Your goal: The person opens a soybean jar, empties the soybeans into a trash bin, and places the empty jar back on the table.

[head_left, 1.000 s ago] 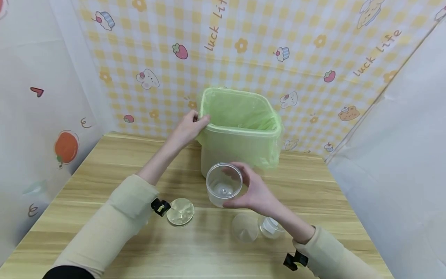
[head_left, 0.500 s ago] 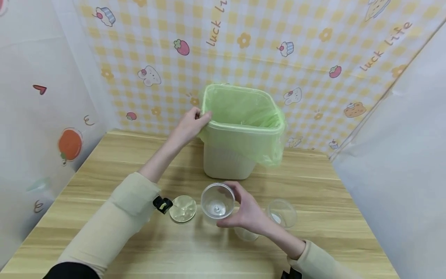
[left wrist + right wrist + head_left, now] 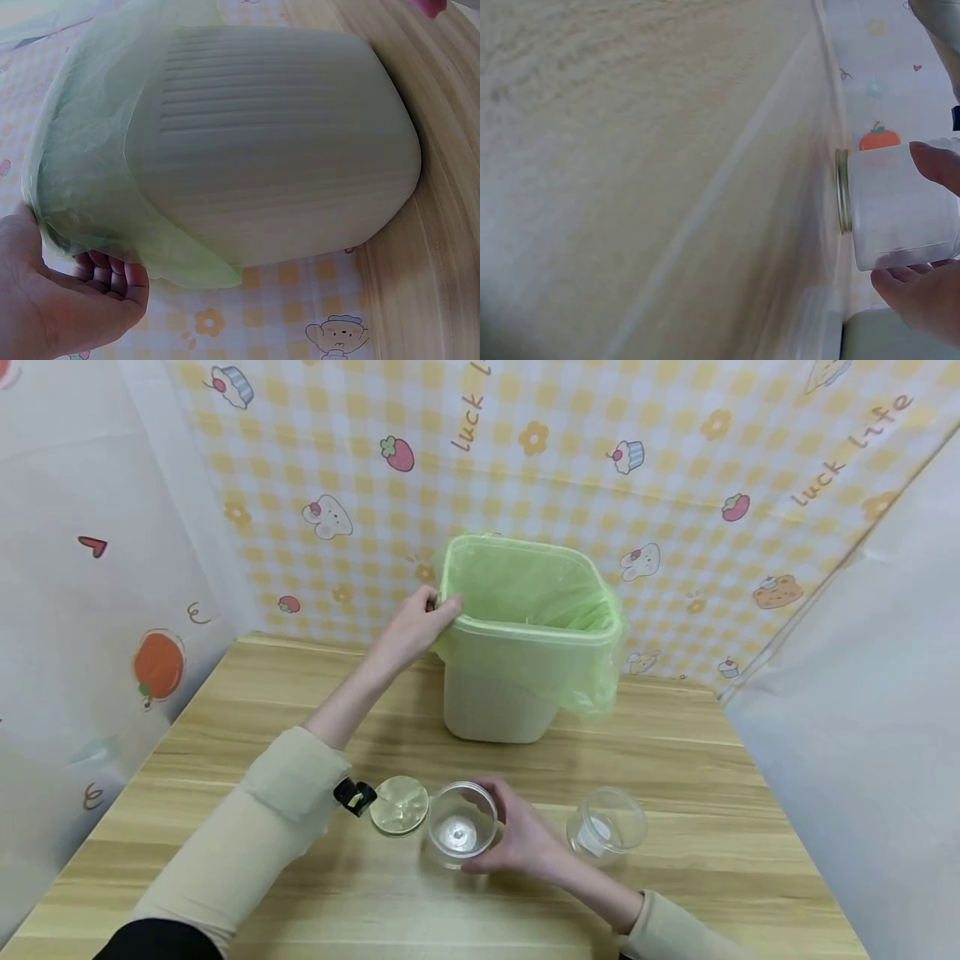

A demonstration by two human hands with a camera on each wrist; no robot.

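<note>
My right hand (image 3: 517,835) holds a clear plastic jar (image 3: 459,833) upright, thumb on the near side and fingers behind. The jar is at or just above the tabletop; I cannot tell if it touches. In the right wrist view, thumb and fingers clasp the jar (image 3: 900,202) from two sides. At the back stands a whitish trash bin (image 3: 498,706), lined with a green plastic bag (image 3: 517,581) folded over its rim. My left hand (image 3: 412,627) grips the rim and bag at the left corner, fingers curled under the overhang, as the left wrist view confirms.
A round gold-coloured lid (image 3: 400,806) lies just left of the held jar. Another clear jar (image 3: 622,818) with a white patch stands to the right. A patterned backdrop (image 3: 337,460) rises behind the bin, and white sheets flank the wooden table (image 3: 360,910).
My right hand has brought the jar down from in front of the bin toward the near tabletop, slightly left, beside the gold lid. My left hand keeps its grip on the bin's rim.
</note>
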